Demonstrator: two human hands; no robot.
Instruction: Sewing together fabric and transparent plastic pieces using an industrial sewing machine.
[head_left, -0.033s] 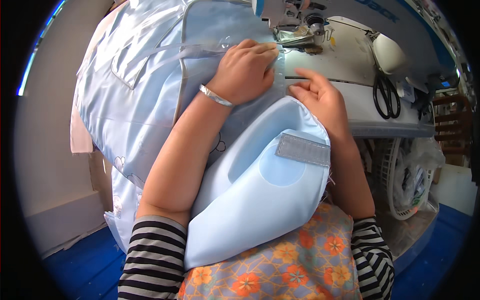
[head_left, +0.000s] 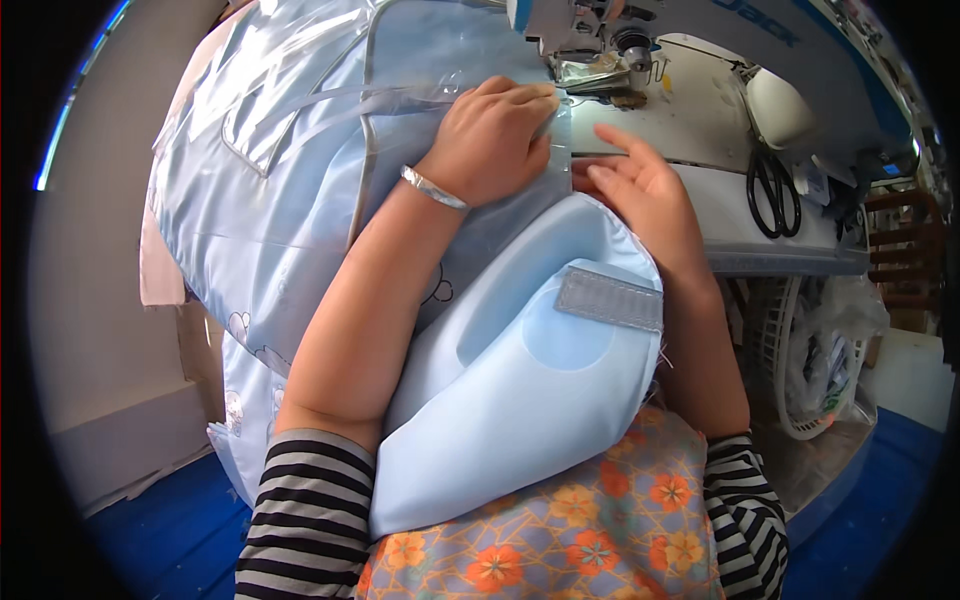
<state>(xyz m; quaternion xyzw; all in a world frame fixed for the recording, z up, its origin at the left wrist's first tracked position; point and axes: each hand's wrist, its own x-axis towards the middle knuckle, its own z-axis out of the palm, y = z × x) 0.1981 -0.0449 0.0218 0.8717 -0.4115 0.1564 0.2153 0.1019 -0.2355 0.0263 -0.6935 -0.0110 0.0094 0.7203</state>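
Light blue satin cloth (head_left: 300,215) with grey piping and a clear plastic layer spreads across the left and up to the sewing machine (head_left: 632,50). My left hand (head_left: 495,140) presses down on its right edge, just below the presser foot area. The fingers are bent together over the cloth and plastic, and the fingertips are partly hidden. My right hand (head_left: 645,195) is beside that edge, index finger and thumb apart, the other fingers partly behind the cloth. A light blue padded panel (head_left: 510,430) with a grey hook-and-loop strip (head_left: 610,298) is folded over my lap between my forearms.
Black-handled scissors (head_left: 772,195) lie on the machine table (head_left: 715,200) at the right. Below it stands a white plastic basket (head_left: 790,370) with clear bags. A brown wooden chair (head_left: 900,245) is at far right. Blue flooring (head_left: 165,530) shows below.
My right thumb and fingers have opened a little and shifted slightly along the cloth edge. The left hand stays almost where it was.
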